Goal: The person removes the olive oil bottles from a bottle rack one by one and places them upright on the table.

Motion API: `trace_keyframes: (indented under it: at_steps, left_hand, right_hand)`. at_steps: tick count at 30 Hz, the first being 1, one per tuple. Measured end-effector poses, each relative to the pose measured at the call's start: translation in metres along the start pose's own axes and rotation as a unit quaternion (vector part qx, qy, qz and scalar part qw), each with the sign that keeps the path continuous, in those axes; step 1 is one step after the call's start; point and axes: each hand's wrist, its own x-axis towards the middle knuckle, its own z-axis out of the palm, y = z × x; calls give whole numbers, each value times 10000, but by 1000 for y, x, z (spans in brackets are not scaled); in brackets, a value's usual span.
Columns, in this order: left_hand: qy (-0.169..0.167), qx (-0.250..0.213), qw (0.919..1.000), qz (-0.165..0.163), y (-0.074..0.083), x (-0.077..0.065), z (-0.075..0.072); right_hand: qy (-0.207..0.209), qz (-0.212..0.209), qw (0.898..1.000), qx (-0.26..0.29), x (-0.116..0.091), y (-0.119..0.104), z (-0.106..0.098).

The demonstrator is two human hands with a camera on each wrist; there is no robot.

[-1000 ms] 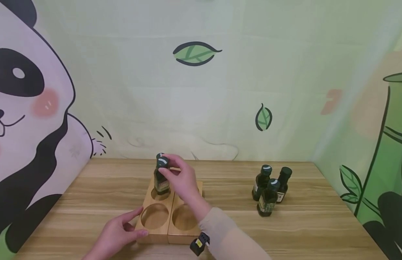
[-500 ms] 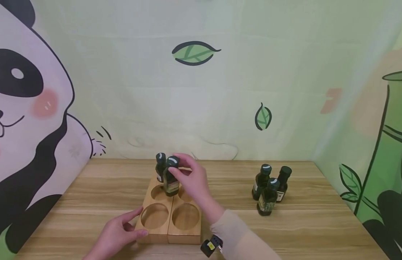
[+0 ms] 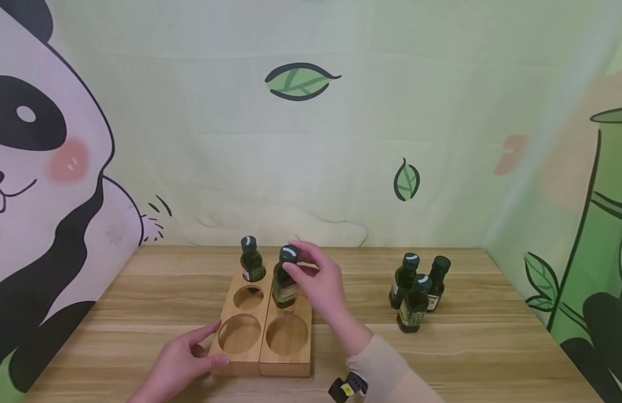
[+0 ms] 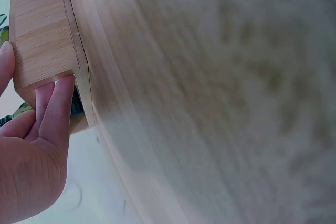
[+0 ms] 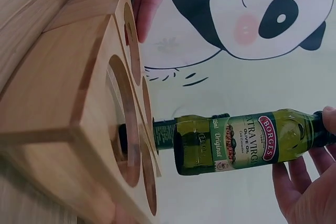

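Left hand is gripping wooden rack at its near-left corner; right hand is pinching olive oil bottle by its cap above the right row; keeping it plumb is probably preventing rim knocks

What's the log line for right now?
left hand: holds wooden rack; right hand: holds olive oil bottle above rack; another bottle: in rack; three bottles: standing on table

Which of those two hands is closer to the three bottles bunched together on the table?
The right. The right hand holds a bottle over the wooden holder, left of the three bottles; the left hand grips the holder's near left corner, farther away.
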Motion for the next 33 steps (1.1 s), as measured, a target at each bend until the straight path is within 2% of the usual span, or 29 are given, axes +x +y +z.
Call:
trace_keyframes:
  at_steps: [14,21,33]
  left_hand:
    - [14,-38,10000,39,-2,2,0]
    - [-7,-114,9999,77,-2,2,0]
    - [-1,-77,10000,24,-1,1,0]
  right_hand:
    - [404,233,9989,-42,-16,4,-35]
    - [457,319,9984,-133,-25,6,-54]
    - [619,488,9954,-545,-39,8,-83]
